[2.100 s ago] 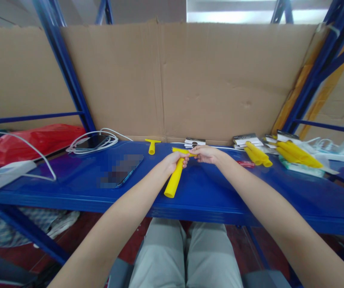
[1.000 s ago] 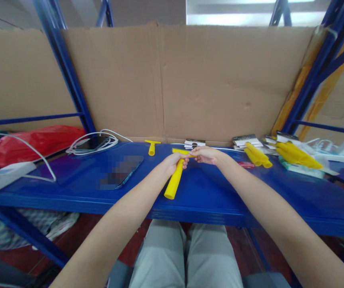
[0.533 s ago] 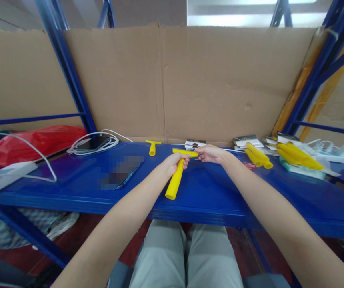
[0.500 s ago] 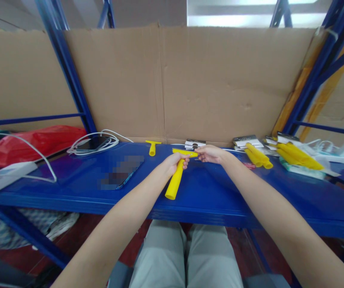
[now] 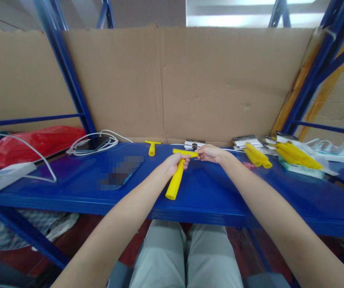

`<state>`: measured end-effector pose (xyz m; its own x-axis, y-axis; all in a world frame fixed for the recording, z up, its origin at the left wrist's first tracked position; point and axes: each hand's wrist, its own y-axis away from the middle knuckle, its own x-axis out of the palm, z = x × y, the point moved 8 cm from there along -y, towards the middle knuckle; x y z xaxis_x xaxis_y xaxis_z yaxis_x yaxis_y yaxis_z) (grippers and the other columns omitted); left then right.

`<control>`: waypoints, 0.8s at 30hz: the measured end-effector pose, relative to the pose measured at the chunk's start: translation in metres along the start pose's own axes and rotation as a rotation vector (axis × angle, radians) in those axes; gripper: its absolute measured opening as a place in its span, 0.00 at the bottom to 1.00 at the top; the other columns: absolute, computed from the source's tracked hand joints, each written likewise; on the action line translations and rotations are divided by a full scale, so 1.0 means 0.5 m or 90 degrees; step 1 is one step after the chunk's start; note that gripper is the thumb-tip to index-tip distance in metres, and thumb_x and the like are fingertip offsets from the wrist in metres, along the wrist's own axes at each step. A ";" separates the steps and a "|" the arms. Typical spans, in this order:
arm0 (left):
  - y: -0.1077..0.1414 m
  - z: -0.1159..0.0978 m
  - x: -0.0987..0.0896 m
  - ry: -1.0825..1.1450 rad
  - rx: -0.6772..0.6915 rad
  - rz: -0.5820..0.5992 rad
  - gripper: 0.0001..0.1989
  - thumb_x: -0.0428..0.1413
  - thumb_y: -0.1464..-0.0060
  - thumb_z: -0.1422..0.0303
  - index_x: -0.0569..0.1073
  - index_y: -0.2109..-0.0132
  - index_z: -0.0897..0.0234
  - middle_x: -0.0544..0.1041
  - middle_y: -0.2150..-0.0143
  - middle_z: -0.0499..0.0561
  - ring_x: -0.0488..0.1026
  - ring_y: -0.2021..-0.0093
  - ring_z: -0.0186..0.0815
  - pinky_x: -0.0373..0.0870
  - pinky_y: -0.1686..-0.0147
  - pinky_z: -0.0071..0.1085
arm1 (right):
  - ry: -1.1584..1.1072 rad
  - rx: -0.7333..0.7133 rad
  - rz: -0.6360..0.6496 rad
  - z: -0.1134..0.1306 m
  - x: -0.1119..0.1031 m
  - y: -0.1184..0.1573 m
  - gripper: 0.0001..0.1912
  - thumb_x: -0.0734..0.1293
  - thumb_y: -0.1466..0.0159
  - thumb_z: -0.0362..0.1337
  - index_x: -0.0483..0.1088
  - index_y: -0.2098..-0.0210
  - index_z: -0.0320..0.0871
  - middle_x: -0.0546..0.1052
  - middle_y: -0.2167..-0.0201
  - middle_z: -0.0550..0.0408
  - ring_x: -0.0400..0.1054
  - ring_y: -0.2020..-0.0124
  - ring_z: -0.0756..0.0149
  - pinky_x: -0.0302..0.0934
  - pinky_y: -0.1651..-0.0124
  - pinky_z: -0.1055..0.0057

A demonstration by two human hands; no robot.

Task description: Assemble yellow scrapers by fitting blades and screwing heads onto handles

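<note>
A yellow T-shaped tool (image 5: 175, 185) is held above the blue table (image 5: 208, 192), its long round handle slanting down toward the front edge. My left hand (image 5: 177, 161) is wrapped round it just below the crosspiece. At the right end of the crosspiece, my right hand (image 5: 208, 153) has its fingers pinched together; whatever is between them is too small to name. Behind and to the left, a smaller yellow T-shaped piece (image 5: 152, 149) stands near the cardboard.
A dark phone-like object (image 5: 124, 174), partly blurred out, and coiled white cable (image 5: 112, 142) lie left, by a red bag (image 5: 40, 142). Yellow handles (image 5: 257, 156) and more yellow pieces (image 5: 299, 156) lie right. A cardboard sheet (image 5: 115, 84) closes off the back.
</note>
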<state>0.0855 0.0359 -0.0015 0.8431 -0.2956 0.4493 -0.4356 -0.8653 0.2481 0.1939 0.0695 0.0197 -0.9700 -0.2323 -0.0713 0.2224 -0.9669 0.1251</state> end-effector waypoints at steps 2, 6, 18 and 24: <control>0.005 -0.001 -0.002 -0.037 -0.002 -0.033 0.09 0.44 0.44 0.82 0.67 0.68 0.71 0.61 0.84 0.43 0.55 0.89 0.22 0.52 0.91 0.17 | 0.007 0.002 0.000 0.000 0.002 0.001 0.11 0.60 0.41 0.20 0.62 0.76 0.39 0.67 0.87 0.59 0.62 0.84 0.74 0.56 0.77 0.78; 0.010 -0.004 0.003 -0.053 0.004 -0.036 0.10 0.43 0.44 0.82 0.68 0.67 0.72 0.61 0.85 0.43 0.54 0.89 0.22 0.51 0.91 0.16 | 0.014 0.004 0.007 0.002 0.008 0.002 0.11 0.59 0.40 0.20 0.63 0.76 0.38 0.70 0.86 0.55 0.65 0.82 0.73 0.58 0.77 0.78; 0.002 0.000 0.000 -0.031 -0.004 -0.021 0.11 0.44 0.45 0.82 0.67 0.71 0.70 0.60 0.85 0.43 0.54 0.88 0.22 0.51 0.90 0.17 | -0.016 -0.009 0.044 -0.005 0.012 -0.014 0.10 0.57 0.39 0.20 0.66 0.71 0.34 0.75 0.80 0.48 0.70 0.78 0.70 0.65 0.72 0.76; 0.001 -0.002 0.003 -0.040 0.001 -0.015 0.12 0.43 0.45 0.83 0.66 0.72 0.70 0.59 0.85 0.43 0.54 0.88 0.22 0.52 0.89 0.17 | -0.020 -0.009 0.062 -0.002 0.020 -0.010 0.11 0.55 0.39 0.20 0.67 0.69 0.33 0.75 0.78 0.48 0.71 0.78 0.70 0.66 0.71 0.76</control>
<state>0.0860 0.0353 -0.0001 0.8715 -0.2999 0.3881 -0.4148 -0.8728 0.2571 0.1830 0.0720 0.0173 -0.9463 -0.3222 -0.0284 0.3170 -0.9413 0.1162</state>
